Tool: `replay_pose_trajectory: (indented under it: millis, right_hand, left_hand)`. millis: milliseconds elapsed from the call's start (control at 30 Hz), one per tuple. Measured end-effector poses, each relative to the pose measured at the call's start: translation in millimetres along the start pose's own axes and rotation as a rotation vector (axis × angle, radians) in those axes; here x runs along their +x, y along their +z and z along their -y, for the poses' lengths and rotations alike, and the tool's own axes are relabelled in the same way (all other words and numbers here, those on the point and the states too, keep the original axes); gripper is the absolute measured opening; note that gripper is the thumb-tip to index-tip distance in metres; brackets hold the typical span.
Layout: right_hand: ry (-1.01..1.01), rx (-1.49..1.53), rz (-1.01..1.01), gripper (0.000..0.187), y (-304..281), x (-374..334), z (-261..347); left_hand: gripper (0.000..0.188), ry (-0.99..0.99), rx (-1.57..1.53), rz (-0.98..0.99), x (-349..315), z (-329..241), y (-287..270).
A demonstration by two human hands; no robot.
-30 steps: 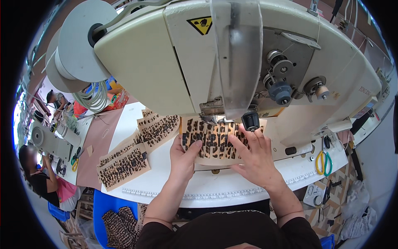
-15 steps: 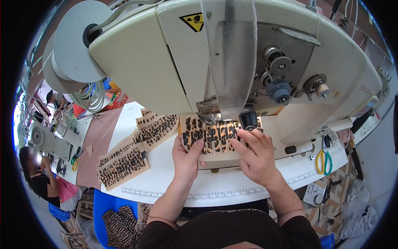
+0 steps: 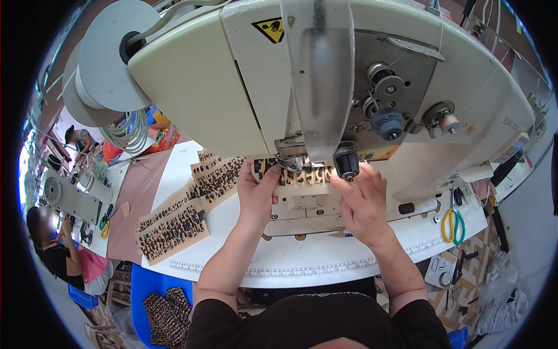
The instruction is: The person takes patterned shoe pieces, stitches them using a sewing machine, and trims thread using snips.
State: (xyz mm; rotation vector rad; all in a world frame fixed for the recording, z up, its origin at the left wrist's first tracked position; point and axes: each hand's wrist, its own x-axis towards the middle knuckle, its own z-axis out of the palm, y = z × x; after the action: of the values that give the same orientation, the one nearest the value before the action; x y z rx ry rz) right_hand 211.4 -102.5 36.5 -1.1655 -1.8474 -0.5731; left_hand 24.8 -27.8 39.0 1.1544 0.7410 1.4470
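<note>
A leopard-print fabric piece on tan backing [image 3: 314, 177] lies on the sewing machine bed, its far part under the presser foot [image 3: 297, 165]. My left hand [image 3: 258, 192] is closed on its left end, thumb on top and fingers beneath. At the right end, my right hand [image 3: 365, 203] has bent fingers pressed onto the piece, beside a black knob [image 3: 347, 163] that partly hides them. Over the bed stands the large cream sewing machine [image 3: 192, 87], with a clear guard [image 3: 319, 75] in front of its head.
More leopard-print pieces [image 3: 172, 234] lie on the white table at left. A blue bin [image 3: 142, 291] below holds leopard-print fabric [image 3: 165, 317]. Yellow-and-green scissors [image 3: 453, 225] lie at right, and a ruler strip [image 3: 290, 271] runs along the near edge. Another person [image 3: 61, 250] sits far left.
Both hands have moved away from me with the fabric piece, which now lies further under the machine head. More of the machine bed shows in front of it.
</note>
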Motion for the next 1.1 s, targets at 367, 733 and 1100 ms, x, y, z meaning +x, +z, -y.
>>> replay_pose_trajectory:
  millis: [367,733,1100]
  right_hand:
    - [0.2,0.129,-0.091,0.025,-1.0,6.7,-35.3]
    - [0.571,0.701,0.24,0.024,12.8,47.7,-68.3]
    - [0.773,1.15,0.159,0.011,-16.3,-16.3,-12.2]
  left_hand:
    - [0.018,0.057,-0.028,0.179,43.2,11.8,-14.3]
    - [0.024,0.002,0.473,0.336,72.9,-9.3,5.9]
    - [0.022,-0.161,0.294,0.527,29.8,-24.7,-15.0]
